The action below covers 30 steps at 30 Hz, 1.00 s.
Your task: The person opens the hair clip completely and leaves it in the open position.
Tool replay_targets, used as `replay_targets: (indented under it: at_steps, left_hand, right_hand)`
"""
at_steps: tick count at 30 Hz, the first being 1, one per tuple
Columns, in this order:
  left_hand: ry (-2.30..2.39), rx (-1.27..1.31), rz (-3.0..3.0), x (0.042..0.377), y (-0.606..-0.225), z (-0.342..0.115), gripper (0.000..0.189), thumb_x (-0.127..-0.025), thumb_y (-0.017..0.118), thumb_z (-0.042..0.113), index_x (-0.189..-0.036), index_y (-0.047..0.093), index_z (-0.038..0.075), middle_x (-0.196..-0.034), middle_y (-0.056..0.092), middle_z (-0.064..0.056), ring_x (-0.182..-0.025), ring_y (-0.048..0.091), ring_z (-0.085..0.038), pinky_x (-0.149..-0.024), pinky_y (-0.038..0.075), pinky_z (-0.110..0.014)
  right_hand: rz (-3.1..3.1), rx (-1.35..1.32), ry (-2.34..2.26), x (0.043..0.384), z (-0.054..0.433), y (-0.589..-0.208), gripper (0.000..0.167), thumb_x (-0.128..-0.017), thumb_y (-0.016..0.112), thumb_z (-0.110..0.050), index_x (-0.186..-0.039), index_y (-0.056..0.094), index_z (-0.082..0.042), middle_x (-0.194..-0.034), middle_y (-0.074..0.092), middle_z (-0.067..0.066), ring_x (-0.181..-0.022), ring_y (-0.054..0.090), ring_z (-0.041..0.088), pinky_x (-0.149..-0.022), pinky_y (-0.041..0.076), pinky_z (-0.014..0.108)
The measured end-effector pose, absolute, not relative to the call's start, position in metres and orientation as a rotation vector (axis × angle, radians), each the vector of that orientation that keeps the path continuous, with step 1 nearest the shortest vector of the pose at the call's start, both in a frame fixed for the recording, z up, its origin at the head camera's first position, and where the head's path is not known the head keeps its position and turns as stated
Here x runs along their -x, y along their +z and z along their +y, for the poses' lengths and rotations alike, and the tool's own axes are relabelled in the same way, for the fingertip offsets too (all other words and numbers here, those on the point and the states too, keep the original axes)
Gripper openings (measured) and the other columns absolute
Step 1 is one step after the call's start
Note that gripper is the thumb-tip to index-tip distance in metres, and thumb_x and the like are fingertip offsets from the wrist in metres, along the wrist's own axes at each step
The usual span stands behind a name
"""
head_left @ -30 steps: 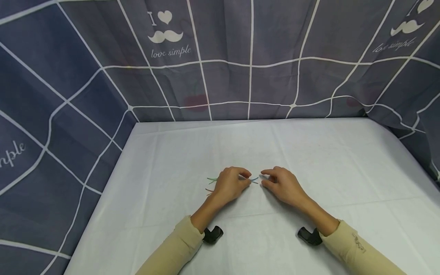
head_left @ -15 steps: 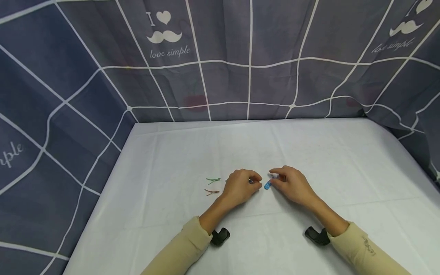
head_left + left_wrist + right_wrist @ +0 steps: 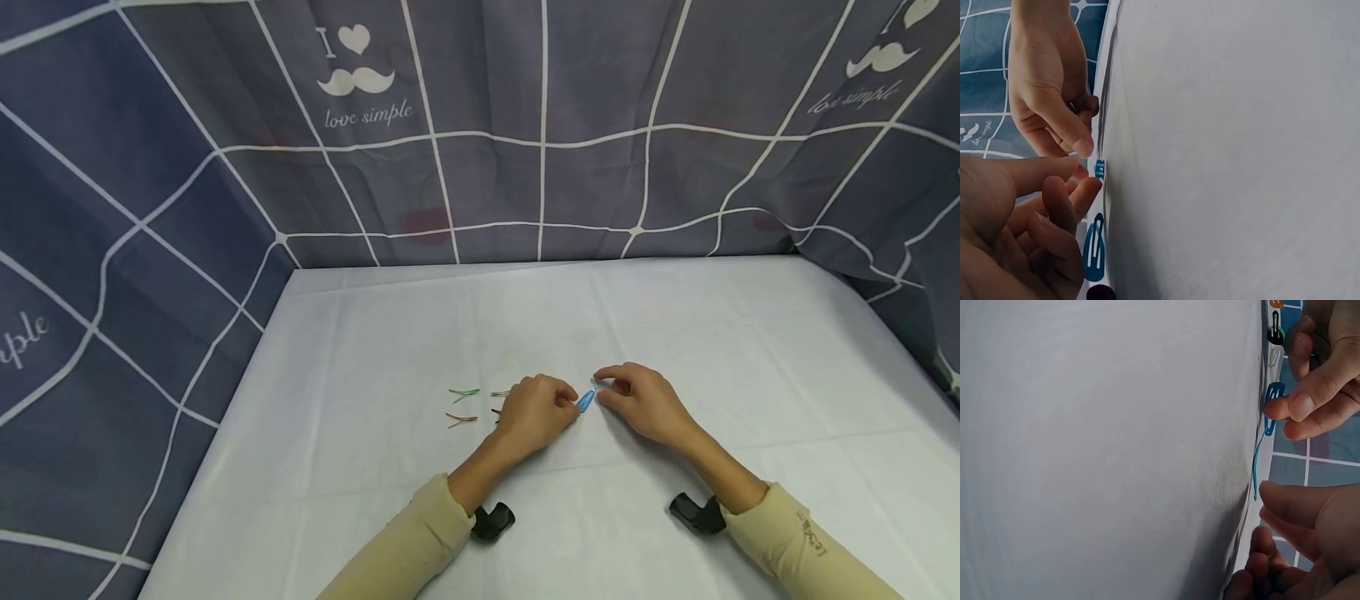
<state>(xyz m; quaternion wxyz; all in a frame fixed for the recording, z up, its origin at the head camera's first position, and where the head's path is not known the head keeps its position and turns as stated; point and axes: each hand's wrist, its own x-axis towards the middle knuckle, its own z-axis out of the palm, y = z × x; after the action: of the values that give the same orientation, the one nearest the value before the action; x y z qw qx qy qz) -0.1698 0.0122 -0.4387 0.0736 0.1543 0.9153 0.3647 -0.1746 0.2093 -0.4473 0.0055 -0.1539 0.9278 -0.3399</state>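
Between the two hands is a blue snap hair clip, tilted, one end at each hand's fingertips. My left hand pinches at its lower end from the left. The right hand holds the other end, which sits between thumb and index finger. From the right wrist the hair clip looks thin and edge-on; the left wrist sees its barred end. A second blue hair clip lies below the left hand, partly covered by a left fingertip in the right wrist view.
Left of the hands, a green hair clip and an orange-brown hair clip lie on the white-covered table. A silvery clip and a dark clip show partly beside the left hand. A checked curtain encloses the table.
Both hands have shifted right, uncovering more of the clips at left. The blue hair clip, at the right thumb half a second ago, now spans between both hands' fingertips.
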Motion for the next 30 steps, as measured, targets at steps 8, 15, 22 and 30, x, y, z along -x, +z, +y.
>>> replay_targets:
  at_steps: [8, 15, 22, 30]
  left_hand:
    - [1.059, -0.464, 2.754, 0.1684, -0.4384, 0.0135, 0.013, -0.086, 0.076, 0.017, -0.097, 0.079, 0.011, -0.074, 0.07, 0.012, -0.066, 0.059, 0.002, -0.059, 0.044, -0.019]
    - [1.026, -0.492, 2.775, 0.1677, -0.4383, 0.0131, 0.012, -0.086, 0.075, 0.016, -0.097, 0.079, 0.011, -0.075, 0.07, 0.011, -0.067, 0.06, -0.001, -0.059, 0.045, -0.02]
    - [1.005, -0.494, 2.793, 0.1666, -0.439, 0.0143, 0.013, -0.087, 0.075, 0.016, -0.099, 0.079, 0.011, -0.077, 0.071, 0.01, -0.069, 0.061, -0.001, -0.061, 0.046, -0.02]
    - [0.951, -0.522, 2.815, 0.1651, -0.4382, 0.0161, 0.01, -0.086, 0.076, 0.015, -0.095, 0.078, 0.013, -0.072, 0.064, 0.015, -0.066, 0.056, 0.0, -0.07, 0.047, -0.025]
  right_hand:
    - [2.875, 0.512, -1.05, 0.1751, 0.2106, -0.45, 0.026, -0.087, 0.072, -0.004, -0.113, 0.071, 0.0, -0.071, 0.049, -0.002, -0.063, 0.043, 0.013, -0.059, 0.035, 0.029]
    - [2.869, 0.52, -1.055, 0.174, 0.208, -0.449, 0.021, -0.088, 0.073, -0.005, -0.108, 0.072, -0.002, -0.077, 0.055, -0.002, -0.068, 0.047, 0.014, -0.062, 0.039, 0.031]
    - [2.865, 0.528, -1.063, 0.1734, 0.2081, -0.4505, 0.011, -0.088, 0.071, -0.002, -0.098, 0.074, -0.005, -0.079, 0.057, -0.002, -0.07, 0.048, 0.014, -0.064, 0.04, 0.033]
    - [2.859, 0.508, -1.062, 0.1734, 0.2083, -0.4499, 0.002, -0.088, 0.072, -0.004, -0.09, 0.073, -0.005, -0.078, 0.057, -0.003, -0.07, 0.049, 0.014, -0.064, 0.041, 0.032]
